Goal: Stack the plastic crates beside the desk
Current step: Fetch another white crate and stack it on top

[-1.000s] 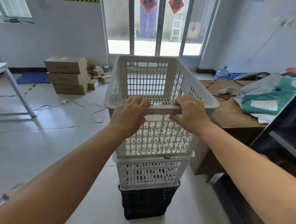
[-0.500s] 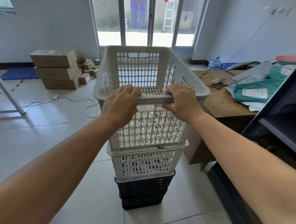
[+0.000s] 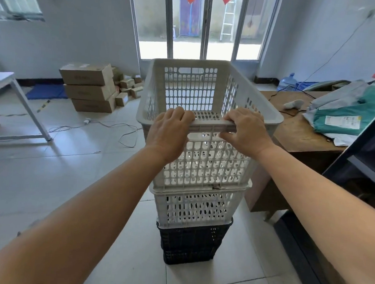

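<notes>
While we stand over the stack, our left hand (image 3: 168, 133) and right hand (image 3: 247, 132) both curl their fingers over the near rim of the top white crate (image 3: 207, 125), holding it. It sits nested on a second white crate (image 3: 194, 205), which rests on a black crate (image 3: 192, 244) on the tiled floor (image 3: 59, 178). These 3 crates stand just beside the wooden desk (image 3: 296, 135), at its left. Well left of the desk, past loose cables, cardboard boxes (image 3: 89, 87) are piled; whether the top crate is fully seated we cannot tell.
</notes>
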{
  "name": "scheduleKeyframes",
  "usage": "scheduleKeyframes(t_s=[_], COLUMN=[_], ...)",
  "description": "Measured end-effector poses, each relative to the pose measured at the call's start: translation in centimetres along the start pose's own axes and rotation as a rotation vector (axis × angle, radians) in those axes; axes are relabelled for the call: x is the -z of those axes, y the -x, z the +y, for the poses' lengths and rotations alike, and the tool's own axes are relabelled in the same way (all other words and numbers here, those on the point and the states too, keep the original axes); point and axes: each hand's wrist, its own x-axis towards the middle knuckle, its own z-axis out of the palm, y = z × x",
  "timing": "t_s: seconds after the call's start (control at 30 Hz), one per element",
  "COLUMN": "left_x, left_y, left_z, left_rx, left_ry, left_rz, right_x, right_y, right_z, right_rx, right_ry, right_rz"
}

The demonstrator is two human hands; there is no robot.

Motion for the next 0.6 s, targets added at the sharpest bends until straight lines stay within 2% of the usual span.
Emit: scheduleKeyframes(t_s=[0.13,0.23,0.3,0.37,0.5,0.6], left_x=[-0.1,-0.1,0.0,0.4,1.0,0.9], left_y=[1.3,1.8,1.7,1.5,1.1,1.0], left_z=[-1.0,-1.7,-1.7,-1.4,-0.7,-1.0], left_rx=[0.074,0.349,0.546,0.664,0.763,0.827], left_ry=[0.03,0.209,0.427,0.663,0.816,0.862], left_rz=[-0.015,0.088,0.135,0.155,0.213,0.219], right_x=[0.1,0.0,-0.1,-0.1,0.7,1.2], right_y=[0.6,1.0,1.1,1.2,0.8,0.7], right_z=[0.3,0.5,0.5,0.4,0.4,0.5], right_rx=[-0.016,-0.183,-0.302,-0.391,-0.623,-0.682], right_ry=[-0.028,-0.031,-0.027,-0.076,-0.245,-0.362], right_rz=[-0.014,0.047,0.065,0.112,0.187,0.225])
